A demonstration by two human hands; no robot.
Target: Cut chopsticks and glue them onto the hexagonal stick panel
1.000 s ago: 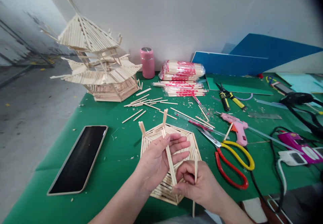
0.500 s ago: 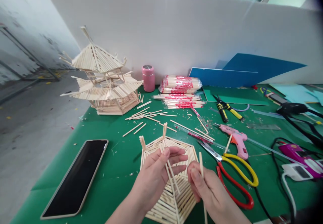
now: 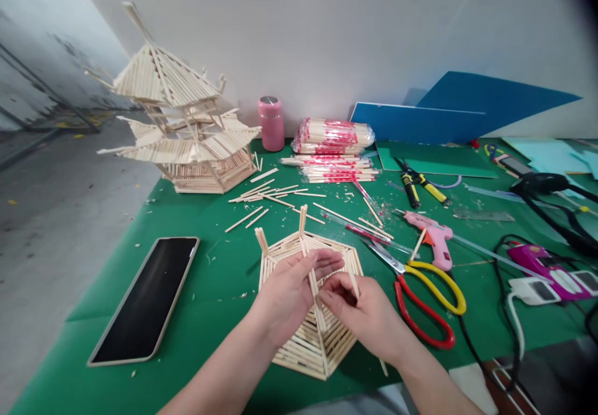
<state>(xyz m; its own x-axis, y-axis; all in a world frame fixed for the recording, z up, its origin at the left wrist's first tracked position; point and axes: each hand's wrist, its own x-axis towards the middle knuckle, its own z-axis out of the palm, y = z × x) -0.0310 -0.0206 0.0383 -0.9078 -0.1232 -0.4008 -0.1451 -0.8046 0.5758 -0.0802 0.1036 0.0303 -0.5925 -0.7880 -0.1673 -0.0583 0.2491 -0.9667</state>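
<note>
My left hand [image 3: 287,293] is closed around a pair of thin wooden sticks [image 3: 320,318], held slantwise above a many-sided panel [image 3: 301,365] built of stick rows. My right hand [image 3: 362,315] touches these sticks with its fingertips pinched, while another wooden stick [image 3: 354,283] runs through its grip, its lower end poking out below the wrist. Short bundled sticks [image 3: 261,240] stand up from the panel's far left corner, and another upright bundle [image 3: 303,219] rises at its back edge. Both hands cover the panel's middle.
A stick pagoda model [image 3: 187,122] stands back left, near a pink flask [image 3: 271,125] and wrapped chopsticks [image 3: 334,134]. A phone [image 3: 144,303] lies left. Right are scissors [image 3: 427,334], a pink glue gun [image 3: 434,237], pliers [image 3: 420,190] and cables. Loose sticks [image 3: 275,197] lie behind the panel.
My right hand has moved left and up to the sticks in my left hand, its own stick tilting over. The whole view has shifted, with table things appearing higher.
</note>
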